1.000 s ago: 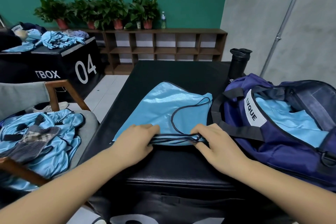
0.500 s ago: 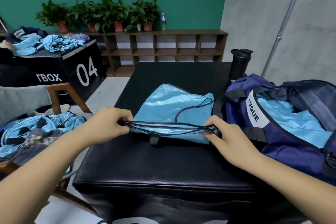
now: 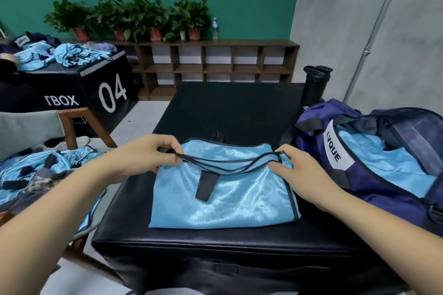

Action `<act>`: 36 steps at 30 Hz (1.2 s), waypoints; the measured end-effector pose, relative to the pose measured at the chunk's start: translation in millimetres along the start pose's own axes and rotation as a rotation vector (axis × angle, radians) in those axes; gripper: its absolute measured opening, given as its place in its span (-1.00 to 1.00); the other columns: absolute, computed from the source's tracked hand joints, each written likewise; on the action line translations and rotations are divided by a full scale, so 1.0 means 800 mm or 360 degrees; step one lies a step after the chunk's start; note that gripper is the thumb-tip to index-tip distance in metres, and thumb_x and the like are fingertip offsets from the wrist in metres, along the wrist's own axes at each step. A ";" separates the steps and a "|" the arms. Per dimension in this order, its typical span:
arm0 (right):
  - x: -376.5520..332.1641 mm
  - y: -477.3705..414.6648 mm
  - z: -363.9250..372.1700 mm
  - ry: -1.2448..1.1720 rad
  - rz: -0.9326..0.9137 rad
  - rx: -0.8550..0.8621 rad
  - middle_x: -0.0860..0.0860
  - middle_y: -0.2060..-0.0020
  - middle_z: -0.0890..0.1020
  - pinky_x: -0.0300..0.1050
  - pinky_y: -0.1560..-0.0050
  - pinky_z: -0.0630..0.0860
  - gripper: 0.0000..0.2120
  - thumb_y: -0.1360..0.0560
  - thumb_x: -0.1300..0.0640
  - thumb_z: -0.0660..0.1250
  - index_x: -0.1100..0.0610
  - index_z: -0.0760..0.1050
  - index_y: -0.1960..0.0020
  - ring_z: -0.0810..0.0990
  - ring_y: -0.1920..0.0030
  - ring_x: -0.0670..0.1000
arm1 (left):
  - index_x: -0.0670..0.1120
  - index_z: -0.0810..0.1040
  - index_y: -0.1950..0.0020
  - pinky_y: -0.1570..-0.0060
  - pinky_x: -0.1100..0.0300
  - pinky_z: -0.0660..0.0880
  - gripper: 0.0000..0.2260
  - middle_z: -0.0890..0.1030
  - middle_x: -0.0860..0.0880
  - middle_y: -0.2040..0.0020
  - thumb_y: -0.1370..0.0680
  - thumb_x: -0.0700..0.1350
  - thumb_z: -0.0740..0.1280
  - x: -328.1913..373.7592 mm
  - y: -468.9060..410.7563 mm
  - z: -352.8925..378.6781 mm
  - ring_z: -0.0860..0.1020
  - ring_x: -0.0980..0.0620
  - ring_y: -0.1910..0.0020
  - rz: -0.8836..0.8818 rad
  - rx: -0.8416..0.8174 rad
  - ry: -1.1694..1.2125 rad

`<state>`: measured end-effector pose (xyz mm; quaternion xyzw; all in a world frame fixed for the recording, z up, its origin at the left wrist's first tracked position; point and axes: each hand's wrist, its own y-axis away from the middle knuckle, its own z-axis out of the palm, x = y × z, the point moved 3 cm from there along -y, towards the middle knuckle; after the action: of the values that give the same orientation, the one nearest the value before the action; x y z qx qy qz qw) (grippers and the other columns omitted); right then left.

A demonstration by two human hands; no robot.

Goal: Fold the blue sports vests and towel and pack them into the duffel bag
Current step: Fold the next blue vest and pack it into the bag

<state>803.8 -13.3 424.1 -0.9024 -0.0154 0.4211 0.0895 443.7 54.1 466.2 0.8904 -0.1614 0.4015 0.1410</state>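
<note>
The left hand (image 3: pixel 143 158) and right hand (image 3: pixel 304 175) are each pinching trimmed edges of the vest (image 3: pixel 223 196), which is lying part-folded on the box (image 3: pixel 227 108) beside the bag (image 3: pixel 376 184); uneven pulling is risking a skewed fold, as the fabric looks slippery.

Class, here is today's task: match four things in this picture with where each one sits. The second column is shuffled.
Things:
1. blue vest
2. duffel bag
3. black bottle
4. potted plants

Places:
A. on top of the wooden shelf
B. standing just beyond the bag
C. flat on the black box, pinched by the left hand and right hand
D. at the right, open, blue cloth inside

Pairs: 1-C, 2-D, 3-B, 4-A
</note>
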 end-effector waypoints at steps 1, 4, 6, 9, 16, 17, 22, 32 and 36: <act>0.001 -0.007 0.000 -0.0006 0.0018 0.0054 -0.13 0.16 0.66 -0.02 0.05 0.53 -0.89 -0.62 -0.01 0.42 -0.05 0.55 0.06 0.62 0.13 -0.09 | 0.00 0.69 -0.02 0.19 0.27 0.47 -0.97 0.58 -0.01 0.15 -0.60 -0.07 0.50 -0.004 -0.008 -0.001 0.49 0.14 0.22 -0.0033 0.0041 0.0050; 0.005 -0.029 0.001 0.0000 0.0054 0.0195 -0.06 0.25 0.60 -0.07 0.20 0.44 -0.79 -0.62 -0.01 0.41 0.00 0.47 0.13 0.50 0.27 -0.09 | -0.08 0.68 -0.01 0.25 0.30 0.51 -0.91 0.61 0.02 0.18 -0.60 -0.09 0.51 -0.018 -0.033 -0.005 0.58 0.14 0.24 -0.0119 0.0182 0.0205; 0.006 -0.042 0.004 0.0034 0.0079 0.0228 -0.02 0.20 0.63 -0.06 0.22 0.47 -0.85 -0.63 -0.02 0.38 0.02 0.49 0.05 0.53 0.26 -0.03 | -0.15 0.67 -0.05 0.23 0.27 0.54 -0.86 0.67 -0.01 0.16 -0.60 -0.10 0.51 -0.028 -0.051 -0.005 0.65 0.09 0.20 -0.0153 0.0278 0.0306; 0.011 -0.060 0.010 0.0105 0.0101 0.0233 0.00 0.13 0.68 0.03 0.15 0.59 -0.94 -0.64 0.01 0.35 -0.03 0.51 -0.08 0.65 0.19 0.06 | -0.16 0.66 -0.07 0.14 0.17 0.52 -0.84 0.68 -0.05 0.15 -0.59 -0.09 0.51 -0.042 -0.077 0.001 0.63 0.00 0.15 -0.0188 0.0427 0.0358; 0.032 -0.098 0.025 0.0579 0.0128 0.0233 0.13 -0.18 0.62 0.09 0.01 0.59 -0.55 -0.69 0.06 0.30 0.06 0.29 -0.54 0.64 -0.01 0.19 | -0.12 0.61 -0.06 0.12 0.12 0.46 -0.78 0.66 -0.06 0.10 -0.54 -0.03 0.54 -0.059 -0.122 0.017 0.61 -0.05 0.10 -0.0227 0.0693 0.0215; 0.037 -0.101 0.026 0.0689 0.0107 0.0230 0.13 -0.25 0.57 0.10 -0.02 0.58 -0.51 -0.69 0.10 0.29 0.07 0.25 -0.58 0.62 -0.08 0.22 | -0.07 0.60 -0.06 0.11 0.12 0.48 -0.78 0.69 -0.05 0.08 -0.53 -0.02 0.54 -0.063 -0.127 0.019 0.63 -0.06 0.06 -0.0243 0.0744 0.0178; 0.031 -0.096 0.029 0.1151 -0.0188 0.0328 0.09 -0.28 0.41 0.12 -0.09 0.53 -0.45 -0.60 0.20 0.35 0.09 0.28 -0.56 0.50 -0.14 0.19 | 0.01 0.48 -0.19 0.04 0.10 0.47 -0.67 0.58 0.01 -0.07 -0.52 -0.06 0.53 -0.054 -0.132 0.016 0.59 -0.02 -0.04 -0.0113 0.0924 -0.0131; 0.009 -0.064 0.102 0.0934 -0.0979 -0.0212 -0.07 0.02 0.46 0.09 -0.11 0.46 -0.93 -0.67 0.11 0.23 0.04 0.48 -0.06 0.42 0.01 0.06 | 0.07 0.54 0.16 0.12 0.01 0.63 -0.86 0.65 0.10 0.22 -0.49 -0.04 0.49 -0.020 -0.102 0.067 0.61 0.12 0.22 0.0225 0.0166 -0.0767; 0.021 -0.070 0.114 0.1011 -0.0971 -0.0272 -0.07 -0.12 0.46 0.11 -0.19 0.46 -0.84 -0.68 0.10 0.18 0.03 0.47 -0.22 0.44 -0.09 0.05 | 0.12 0.57 0.07 -0.09 0.04 0.57 -0.87 0.58 0.18 0.02 -0.51 -0.02 0.50 -0.038 -0.104 0.081 0.55 0.22 0.01 0.0346 0.0066 -0.0852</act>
<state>747.4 56.9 363.6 -0.9453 -0.2875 0.0747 0.1350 501.2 110.5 391.4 0.9449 -0.2791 0.1683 0.0315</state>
